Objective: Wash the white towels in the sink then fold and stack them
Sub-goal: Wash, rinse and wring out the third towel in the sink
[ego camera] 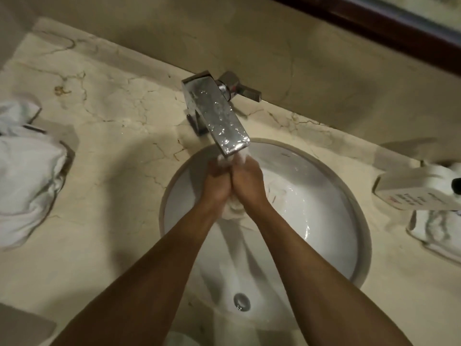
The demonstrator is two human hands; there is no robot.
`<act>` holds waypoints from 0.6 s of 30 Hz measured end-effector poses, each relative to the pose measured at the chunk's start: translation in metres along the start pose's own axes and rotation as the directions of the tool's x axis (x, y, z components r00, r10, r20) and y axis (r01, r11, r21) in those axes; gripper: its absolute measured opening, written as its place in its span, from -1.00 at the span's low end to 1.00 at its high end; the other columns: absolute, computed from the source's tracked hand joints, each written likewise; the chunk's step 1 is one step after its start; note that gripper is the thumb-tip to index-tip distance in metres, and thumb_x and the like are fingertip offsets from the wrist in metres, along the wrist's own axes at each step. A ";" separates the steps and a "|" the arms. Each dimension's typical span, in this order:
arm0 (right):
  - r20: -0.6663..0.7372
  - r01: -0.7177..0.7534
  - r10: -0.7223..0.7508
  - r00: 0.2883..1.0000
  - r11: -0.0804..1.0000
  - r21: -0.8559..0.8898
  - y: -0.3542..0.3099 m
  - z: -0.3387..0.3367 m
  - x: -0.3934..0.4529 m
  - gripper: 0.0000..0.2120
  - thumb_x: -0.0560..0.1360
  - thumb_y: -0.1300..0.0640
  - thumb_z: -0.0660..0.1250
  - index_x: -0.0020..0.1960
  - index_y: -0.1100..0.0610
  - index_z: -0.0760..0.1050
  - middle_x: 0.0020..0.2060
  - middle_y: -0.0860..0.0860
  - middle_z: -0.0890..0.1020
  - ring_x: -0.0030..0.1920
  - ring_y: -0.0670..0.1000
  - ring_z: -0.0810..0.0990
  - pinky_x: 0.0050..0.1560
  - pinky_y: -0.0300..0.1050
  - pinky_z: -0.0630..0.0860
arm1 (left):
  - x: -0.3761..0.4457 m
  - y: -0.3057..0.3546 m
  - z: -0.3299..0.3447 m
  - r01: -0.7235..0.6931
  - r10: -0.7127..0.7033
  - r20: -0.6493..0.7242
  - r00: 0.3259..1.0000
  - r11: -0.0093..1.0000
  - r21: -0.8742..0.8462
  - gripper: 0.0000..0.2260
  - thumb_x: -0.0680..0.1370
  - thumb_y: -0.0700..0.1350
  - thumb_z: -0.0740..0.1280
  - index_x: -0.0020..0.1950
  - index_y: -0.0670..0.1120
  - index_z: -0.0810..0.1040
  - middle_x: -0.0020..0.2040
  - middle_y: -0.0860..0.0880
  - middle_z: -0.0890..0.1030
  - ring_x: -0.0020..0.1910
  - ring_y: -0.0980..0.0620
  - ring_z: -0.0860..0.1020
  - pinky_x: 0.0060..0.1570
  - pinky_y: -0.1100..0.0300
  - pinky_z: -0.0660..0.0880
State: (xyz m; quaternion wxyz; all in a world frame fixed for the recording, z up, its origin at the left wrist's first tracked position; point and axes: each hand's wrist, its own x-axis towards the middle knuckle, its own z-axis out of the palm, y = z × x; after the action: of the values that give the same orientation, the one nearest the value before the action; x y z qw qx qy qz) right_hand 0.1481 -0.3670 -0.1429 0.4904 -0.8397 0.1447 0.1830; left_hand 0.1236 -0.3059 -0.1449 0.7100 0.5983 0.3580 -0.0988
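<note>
Left grip [217, 182] and right grip [248, 181] clenched, knuckles pressed together, forearms extended

Beige veined marble countertop [119, 136] all around here. A white printed box [411, 189] sits far right. Dark wooden mirror frame [374, 23] runs above.

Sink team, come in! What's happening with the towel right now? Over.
Left hand and right hand both grip the wet white cloth towel. Towel under the chrome tap, water running. Nothing in the way.
</note>
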 end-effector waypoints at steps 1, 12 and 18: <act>-0.033 -0.068 0.070 0.997 0.995 0.075 0.002 0.002 0.010 -0.64 0.65 -0.05 0.15 0.05 0.21 0.57 -0.09 0.11 0.66 -0.06 0.12 0.63 -0.07 0.00 0.51 | 0.001 0.001 0.004 -0.024 0.025 -0.040 0.999 1.000 0.019 -0.86 0.68 -0.18 0.18 -0.02 -0.01 0.48 -0.14 0.01 0.56 -0.16 0.16 0.54 -0.14 0.30 0.45; -0.003 -0.214 0.217 0.976 0.966 0.143 0.002 0.016 0.016 -0.67 0.66 0.03 0.13 -0.05 0.15 0.59 -0.08 0.17 0.67 -0.01 0.20 0.64 0.05 0.14 0.55 | 0.001 -0.002 -0.015 0.127 -0.127 -0.019 0.992 0.954 0.272 -0.74 0.72 -0.06 0.09 0.24 -0.17 0.47 0.09 -0.15 0.59 -0.05 0.03 0.60 -0.23 0.37 0.44; 0.067 -0.174 0.165 0.984 0.969 0.176 0.002 0.013 -0.007 -0.66 0.64 -0.04 0.17 0.00 0.17 0.60 -0.05 0.14 0.68 -0.04 0.09 0.64 0.01 -0.06 0.54 | 0.010 -0.004 -0.011 0.222 -0.224 0.074 0.972 0.974 0.034 -0.83 0.66 -0.34 0.10 0.09 -0.17 0.44 0.00 -0.12 0.53 0.02 0.08 0.57 -0.08 0.41 0.46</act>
State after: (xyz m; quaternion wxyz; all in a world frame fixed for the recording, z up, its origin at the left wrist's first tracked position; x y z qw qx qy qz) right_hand 0.1387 -0.3560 -0.1471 0.5508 -0.7712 0.2191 0.2321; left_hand 0.1243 -0.2937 -0.1550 0.7001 0.5590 0.3939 -0.2055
